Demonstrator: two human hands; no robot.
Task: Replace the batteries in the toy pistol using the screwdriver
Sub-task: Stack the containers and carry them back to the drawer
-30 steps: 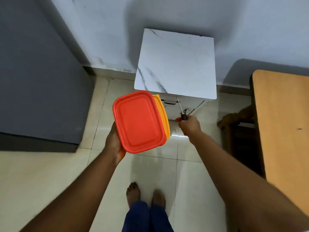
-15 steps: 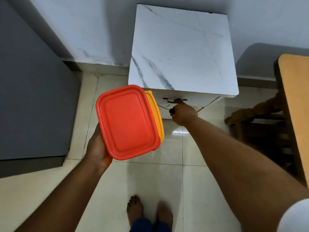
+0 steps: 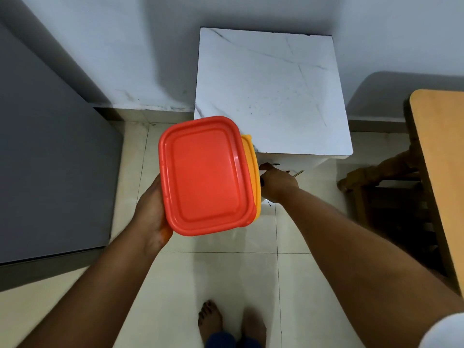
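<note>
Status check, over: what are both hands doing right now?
Left hand grips lidded orange container. Right hand holds screwdriver at marble-top cabinet front. Toy pistol unseen.

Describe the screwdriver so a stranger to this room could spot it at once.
Find the white marble-patterned cabinet against the wall; just below its front edge is the right hand. The screwdriver is gripped in that hand, only its thin metal shaft poking out to the right. It is the only slim metal thing there, unlike the broad orange lidded box beside it.
</note>
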